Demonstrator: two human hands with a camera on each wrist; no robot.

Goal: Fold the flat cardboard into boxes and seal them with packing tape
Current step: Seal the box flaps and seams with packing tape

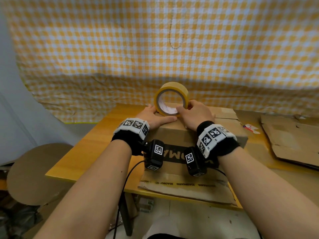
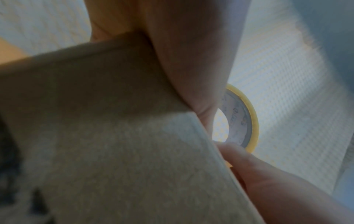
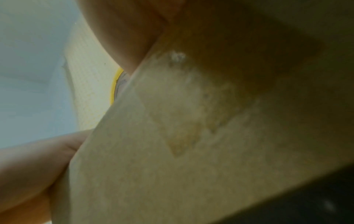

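Note:
A folded brown cardboard box with black lettering stands on the wooden table. On its top, upright on its edge, stands a yellow roll of packing tape. My right hand grips the roll's lower right rim, thumb inside the core. My left hand lies flat on the box top left of the roll, thumb stretched along the near edge. The left wrist view shows the box face, the roll and my right thumb. The right wrist view shows blurred cardboard and a sliver of the roll.
Flat cardboard sheets lie on the table at the right, and another printed sheet lies under the box at the near edge. A yellow checked cloth hangs behind. A round cardboard disc sits low on the left.

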